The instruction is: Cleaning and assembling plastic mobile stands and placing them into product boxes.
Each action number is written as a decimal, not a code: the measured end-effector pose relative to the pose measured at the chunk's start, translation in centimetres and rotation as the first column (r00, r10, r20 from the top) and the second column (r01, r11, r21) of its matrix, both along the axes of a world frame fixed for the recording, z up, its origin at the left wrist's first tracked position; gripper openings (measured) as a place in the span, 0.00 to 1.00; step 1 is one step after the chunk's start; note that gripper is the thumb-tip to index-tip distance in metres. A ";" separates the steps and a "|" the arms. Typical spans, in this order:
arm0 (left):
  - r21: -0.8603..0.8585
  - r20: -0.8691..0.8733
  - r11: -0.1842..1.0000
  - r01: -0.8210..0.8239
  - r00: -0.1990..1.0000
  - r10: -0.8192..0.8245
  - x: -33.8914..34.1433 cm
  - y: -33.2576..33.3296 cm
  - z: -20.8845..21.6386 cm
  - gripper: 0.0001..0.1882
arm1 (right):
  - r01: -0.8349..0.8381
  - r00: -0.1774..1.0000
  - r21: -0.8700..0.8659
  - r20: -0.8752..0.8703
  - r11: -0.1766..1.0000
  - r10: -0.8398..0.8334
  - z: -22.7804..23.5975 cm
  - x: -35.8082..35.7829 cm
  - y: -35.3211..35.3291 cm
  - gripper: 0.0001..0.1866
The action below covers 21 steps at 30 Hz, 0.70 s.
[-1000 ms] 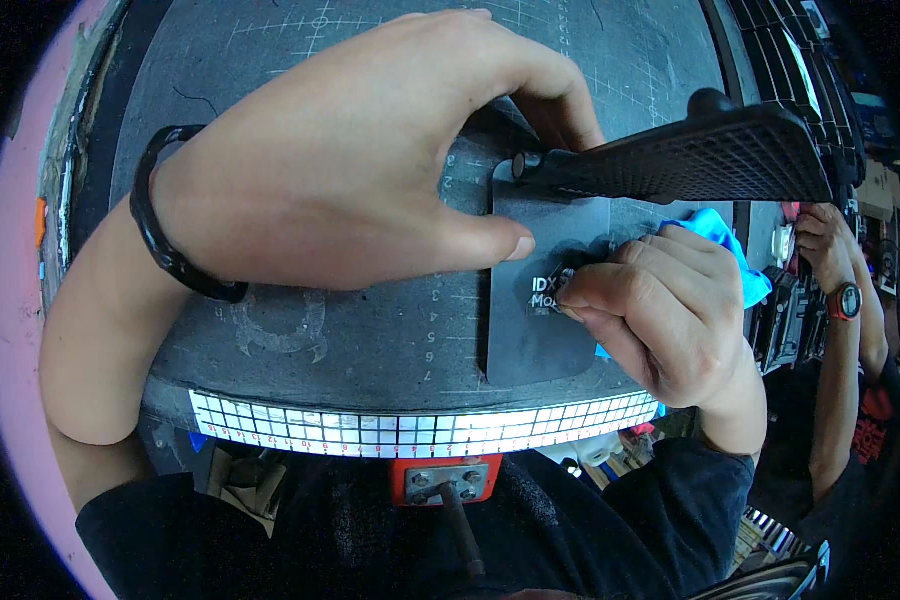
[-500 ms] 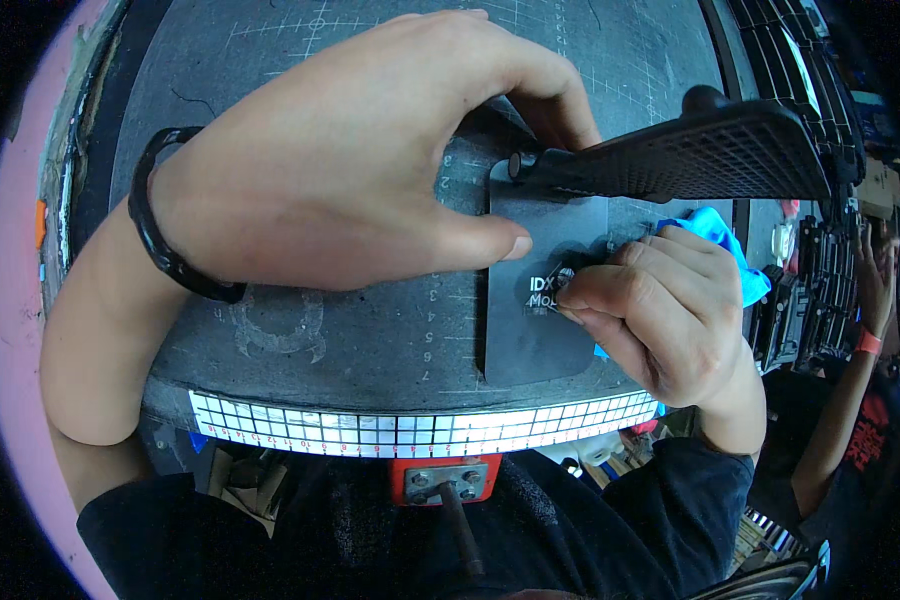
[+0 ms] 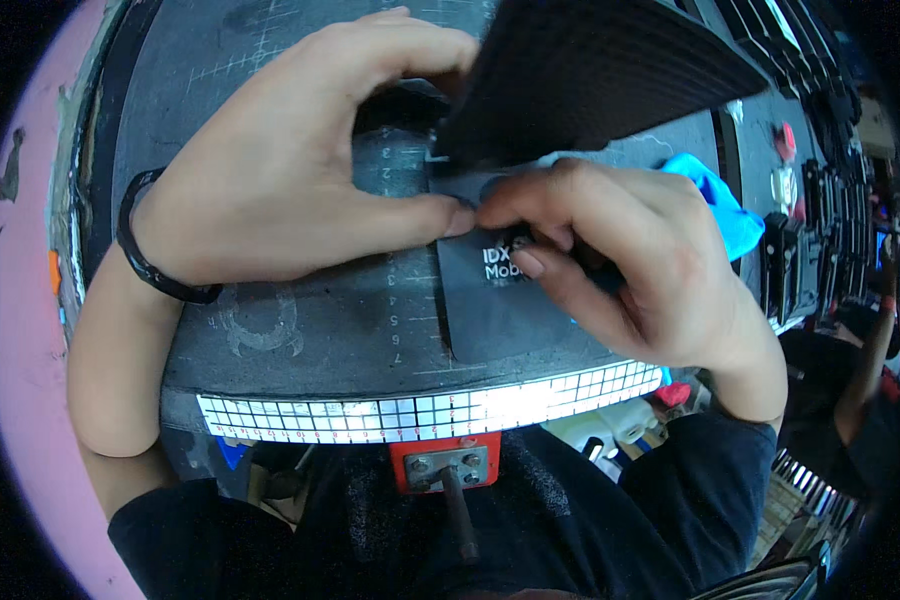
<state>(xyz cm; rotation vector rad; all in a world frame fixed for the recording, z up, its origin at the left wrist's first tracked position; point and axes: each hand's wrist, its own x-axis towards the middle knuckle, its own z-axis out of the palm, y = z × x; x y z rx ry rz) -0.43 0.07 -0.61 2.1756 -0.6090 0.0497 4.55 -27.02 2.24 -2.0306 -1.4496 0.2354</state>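
A flat black panel (image 3: 490, 320) with white lettering lies on the dark work surface, and a black textured flap (image 3: 590, 85) rises at its far end. My left hand (image 3: 280, 170) arches over from the left. Its thumb presses the panel's left edge while its fingers curl at the flap, their tips hidden behind it. Over the lettering is my right hand (image 3: 630, 250), its thumb and forefinger apart with nothing visible between them. The forefinger tip comes close to my left thumb. The other fingers are curled, and their undersides are hidden.
A white gridded ruler strip (image 3: 370, 415) runs along the near edge above a red bracket (image 3: 445, 465). Bright blue cloth (image 3: 720, 210) lies right of my hand. Black racks (image 3: 830, 240) stand at the right, where another person's arm (image 3: 865, 375) shows.
The panel has shifted left, and the flap has swung up and nearer. My left hand has moved left with them. My right hand has moved left, its thumb and forefinger parting from a pinch over the lettering.
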 end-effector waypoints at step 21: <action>0.159 -0.032 0.983 0.091 0.996 -0.087 0.5 -0.8 1.1 0.45 | 0.056 0.961 0.111 0.263 0.992 -0.084 1.3 0.5 -1.6 0.11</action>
